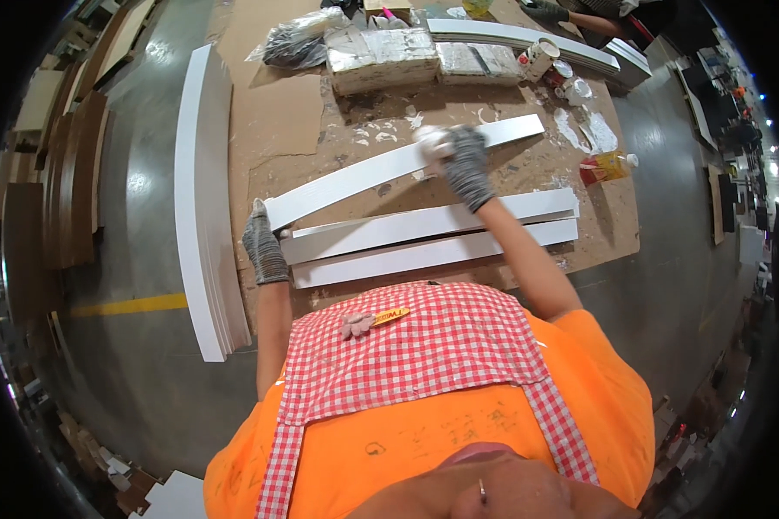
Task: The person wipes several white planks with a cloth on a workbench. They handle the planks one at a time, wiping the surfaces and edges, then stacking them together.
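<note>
A long white strip of board [355,183] lies slanted across the worktable, its right end farther from me. My left hand [264,246], in a grey knit glove, is closed on the strip's near left end. My right hand [467,164], gloved alike, presses a white wad that looks like a rag [431,144] onto the strip right of its middle; motion blurs the wad. Between the strip and my apron lie more white boards [433,227], side by side and close together.
A tall stack of white boards [203,208] stands along the table's left side. Paint-smeared white blocks [381,60], a plastic bag [299,39], small containers [541,56] and more strips [528,39] line the back. A bottle of yellow liquid [606,167] lies right. Another person's gloved hand [545,12] shows top right.
</note>
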`<state>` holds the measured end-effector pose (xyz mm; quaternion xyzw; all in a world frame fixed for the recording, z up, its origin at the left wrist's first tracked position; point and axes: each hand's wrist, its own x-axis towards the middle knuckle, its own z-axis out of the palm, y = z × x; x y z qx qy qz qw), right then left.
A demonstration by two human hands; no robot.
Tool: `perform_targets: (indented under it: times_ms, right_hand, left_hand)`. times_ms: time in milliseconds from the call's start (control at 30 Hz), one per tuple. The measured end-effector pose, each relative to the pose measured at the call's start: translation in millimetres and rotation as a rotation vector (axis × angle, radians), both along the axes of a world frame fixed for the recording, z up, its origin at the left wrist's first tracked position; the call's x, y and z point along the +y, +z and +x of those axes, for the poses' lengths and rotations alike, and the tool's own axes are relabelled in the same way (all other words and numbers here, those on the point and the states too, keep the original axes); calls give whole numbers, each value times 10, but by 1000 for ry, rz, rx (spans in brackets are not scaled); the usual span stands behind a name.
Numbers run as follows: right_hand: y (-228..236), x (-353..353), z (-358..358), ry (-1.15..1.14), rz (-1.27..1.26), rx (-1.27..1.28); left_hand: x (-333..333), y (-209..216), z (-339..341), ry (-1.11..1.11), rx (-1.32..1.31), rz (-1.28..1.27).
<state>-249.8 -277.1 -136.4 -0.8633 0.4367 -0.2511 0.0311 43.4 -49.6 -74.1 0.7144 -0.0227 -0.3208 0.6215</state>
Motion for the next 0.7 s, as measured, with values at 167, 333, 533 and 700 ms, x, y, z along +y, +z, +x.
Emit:
perform_targets:
  times_ms: [167, 333, 533, 700]
  right_hand:
    - [-53, -1026, -1250, -398, 86, 77]
    - [-26, -1410, -1442, -371, 278, 256]
    - [54, -417, -426, -260, 120, 367]
    - [-207, -1069, -1392, -282, 169, 206]
  left_hand:
    - [-102, -143, 122, -27, -101, -37]
    - [-272, -121, 198, -62, -119, -81]
    - [-270, -245, 258, 6, 8, -48]
    - [-228, -193, 190, -23, -32, -106]
